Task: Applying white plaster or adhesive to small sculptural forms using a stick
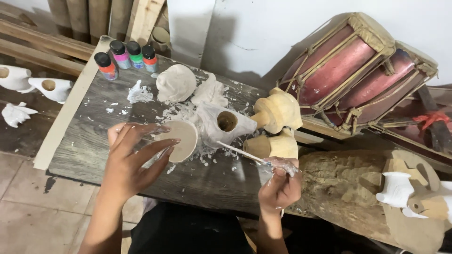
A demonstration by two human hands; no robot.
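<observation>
My left hand [133, 157] grips a round pale wooden disc-shaped piece [182, 138] by its edge, fingers smeared with white paint. My right hand [280, 184] pinches a thin paint-coated brush [240, 153] whose tip points left toward a white-painted carved piece with a round hole [224, 123]. Both hands hover over a grey wooden board [94, 141] splattered with white paint. A white-coated rounded carving [175, 83] lies further back on the board.
Several small paint bottles [126, 57] stand at the board's far left corner. Unpainted wooden carvings [278, 113] sit right of the hole piece. Two red drums [362, 70] lean against the wall. White-painted figures [28, 84] lie on the left; a log [339, 183] and a white carving [400, 190] lie on the right.
</observation>
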